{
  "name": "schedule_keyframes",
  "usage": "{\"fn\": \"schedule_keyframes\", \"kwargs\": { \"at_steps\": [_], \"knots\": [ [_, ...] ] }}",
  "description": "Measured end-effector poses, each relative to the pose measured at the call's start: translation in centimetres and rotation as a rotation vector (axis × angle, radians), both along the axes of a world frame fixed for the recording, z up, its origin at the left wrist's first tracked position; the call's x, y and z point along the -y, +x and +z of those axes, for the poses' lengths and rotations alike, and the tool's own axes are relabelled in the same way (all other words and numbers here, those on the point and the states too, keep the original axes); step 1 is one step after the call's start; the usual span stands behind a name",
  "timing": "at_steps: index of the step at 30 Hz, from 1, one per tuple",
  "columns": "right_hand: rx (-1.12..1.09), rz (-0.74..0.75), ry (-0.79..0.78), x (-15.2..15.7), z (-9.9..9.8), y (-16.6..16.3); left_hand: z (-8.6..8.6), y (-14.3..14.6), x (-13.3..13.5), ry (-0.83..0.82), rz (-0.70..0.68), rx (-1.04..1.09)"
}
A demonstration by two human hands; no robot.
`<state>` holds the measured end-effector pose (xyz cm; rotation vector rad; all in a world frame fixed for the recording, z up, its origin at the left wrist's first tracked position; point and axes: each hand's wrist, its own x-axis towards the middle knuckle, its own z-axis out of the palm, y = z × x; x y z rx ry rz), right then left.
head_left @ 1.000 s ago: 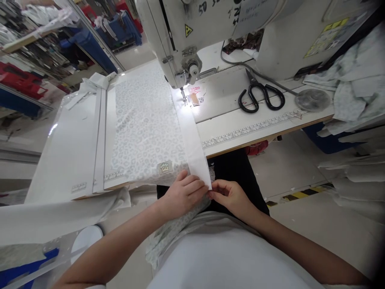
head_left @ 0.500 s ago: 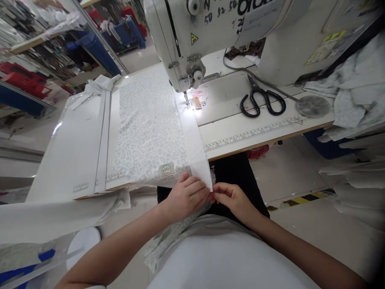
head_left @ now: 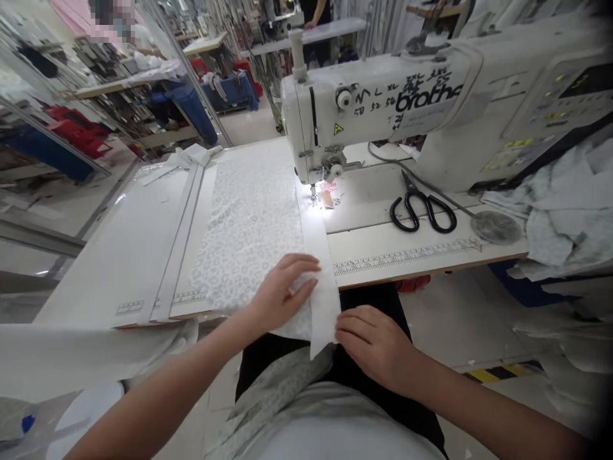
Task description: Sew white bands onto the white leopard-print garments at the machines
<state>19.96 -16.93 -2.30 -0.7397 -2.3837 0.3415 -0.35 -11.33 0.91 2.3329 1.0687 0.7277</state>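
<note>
Left hand (head_left: 280, 297) parted from right hand (head_left: 376, 342), fingers (head_left: 294, 268) on fabric (head_left: 244, 236), strip (head_left: 324, 313) between

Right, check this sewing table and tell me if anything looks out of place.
The crumpled pale cloth at the right end of the table is bunched up and drooping over the edge, unlike the flat patterned panel under the left hand.

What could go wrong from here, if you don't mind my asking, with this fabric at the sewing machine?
The white strip hangs past the table edge by the right hand, so it could slip out of line with the leopard-print fabric under the left hand. Any misalignment might then reach the sewing machine needle. The patterned cloth over the lap could also drag on the work.
</note>
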Motion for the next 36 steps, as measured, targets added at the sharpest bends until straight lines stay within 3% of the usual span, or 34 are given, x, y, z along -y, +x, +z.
{"fn": "schedule_keyframes", "kwargs": {
  "at_steps": [3, 9, 18, 26, 36],
  "knots": [
    [0.004, 0.011, -0.042, 0.0, 0.7, 0.0, 0.0, -0.8, -1.8, 0.013, 0.018, -0.157],
    [-0.011, 0.032, -0.016, -0.4, 0.6, -0.5, -0.5, -1.5, -2.4, 0.022, -0.04, -0.348],
    [0.021, -0.015, 0.027, -4.8, 1.8, -1.5, 0.0, -2.3, -6.9, 0.04, -0.073, -0.421],
    [0.098, -0.041, 0.05, -8.9, 2.0, -1.8, -0.2, -1.0, -6.3, -0.052, 0.019, -0.423],
    [0.163, -0.073, 0.127, -14.1, 2.4, -2.1, -0.6, -2.8, -12.3, 0.048, -0.084, -0.393]
  ]
}}
